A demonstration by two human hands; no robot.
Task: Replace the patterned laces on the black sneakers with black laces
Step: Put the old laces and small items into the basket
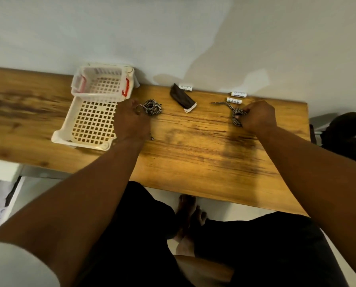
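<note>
On the wooden table (193,154), both hands curled on patterned laces: left hand (131,121) (coiled lace (152,106)), right hand (257,117) (bunched lace (236,112)).

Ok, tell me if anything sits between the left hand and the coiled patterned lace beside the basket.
Nothing visible does. The left hand is already at the coiled patterned lace, fingers touching its near edge on the wooden table. The white basket lies to its left, off the path.
</note>
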